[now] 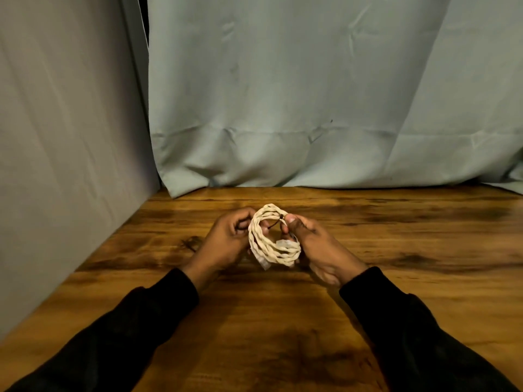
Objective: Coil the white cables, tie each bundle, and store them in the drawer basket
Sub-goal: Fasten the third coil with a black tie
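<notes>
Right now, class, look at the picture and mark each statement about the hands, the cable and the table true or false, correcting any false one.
1. Both hands hold the coiled white cable. True.
2. The coil lies flat on the wooden table, untouched. False: it is held up between the left hand and the right hand.
3. A dark tie sits at the top of the coil, by the right thumb. True.
4. The person wears white sleeves. False: the sleeves are black.
5. A drawer basket stands on the table. False: none is in view.
</notes>
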